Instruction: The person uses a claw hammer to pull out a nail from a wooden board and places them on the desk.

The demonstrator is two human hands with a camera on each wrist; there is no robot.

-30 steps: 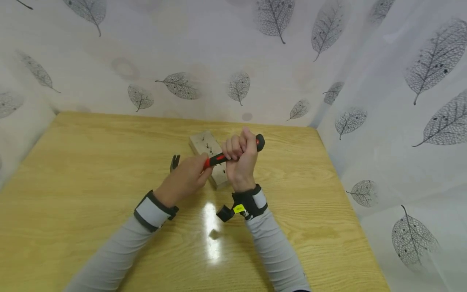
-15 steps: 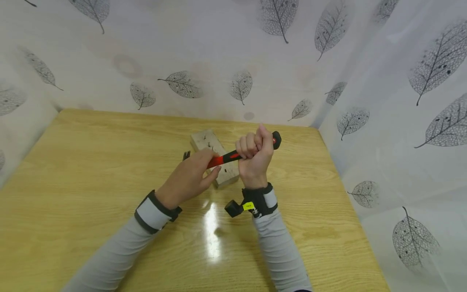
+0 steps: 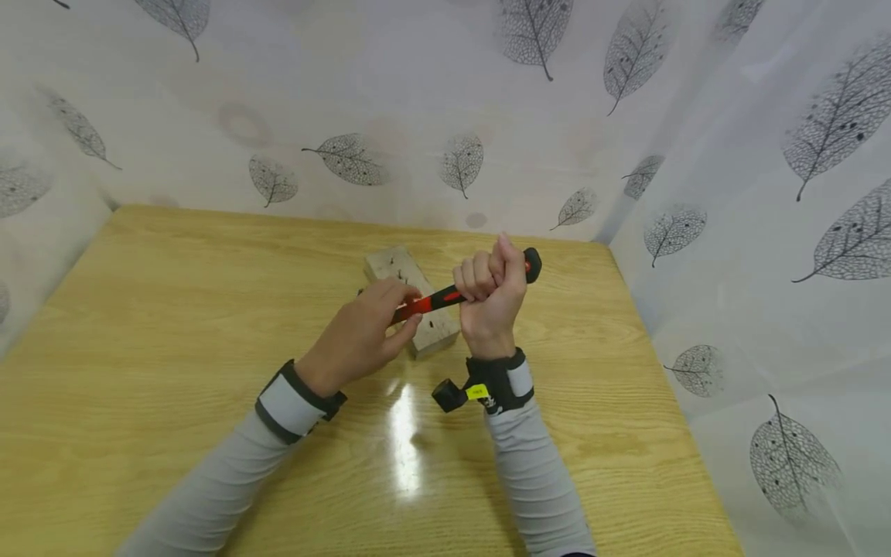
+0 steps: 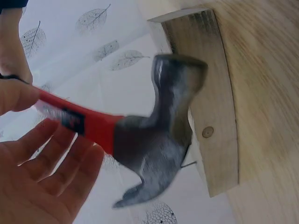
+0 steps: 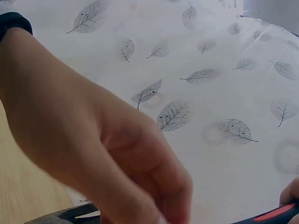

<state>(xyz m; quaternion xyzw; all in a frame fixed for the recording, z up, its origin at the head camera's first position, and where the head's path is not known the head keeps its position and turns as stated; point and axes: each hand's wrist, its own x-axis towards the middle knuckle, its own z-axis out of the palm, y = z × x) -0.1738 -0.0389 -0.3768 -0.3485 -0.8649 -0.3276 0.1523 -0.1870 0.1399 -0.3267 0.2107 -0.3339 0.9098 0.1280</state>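
Observation:
A claw hammer with a red shaft (image 3: 412,310) and black grip lies across in front of me, over a wooden block (image 3: 437,333). My right hand (image 3: 490,298) grips the black grip near its butt end, fingers wrapped round it. Nearer the head, my left hand (image 3: 365,329) has its thumb and fingers loosely on either side of the shaft. In the left wrist view the steel hammer head (image 4: 163,126) overlaps the block's edge, and a thin nail (image 4: 189,164) shows between them. Several nails (image 3: 400,275) stand in the block's top. From the head camera, my left hand hides the hammer head.
The block rests on a wood-grain table (image 3: 209,309) towards its back edge. A pale curtain (image 3: 390,93) with leaf prints hangs behind the table and along its sides. A small black wrist camera (image 3: 448,395) juts from the right wristband.
The right hand and the grip have moved right and slightly away from me. My left hand's fingers have loosened, baring more red shaft. The claw has gone out of sight behind the left hand.

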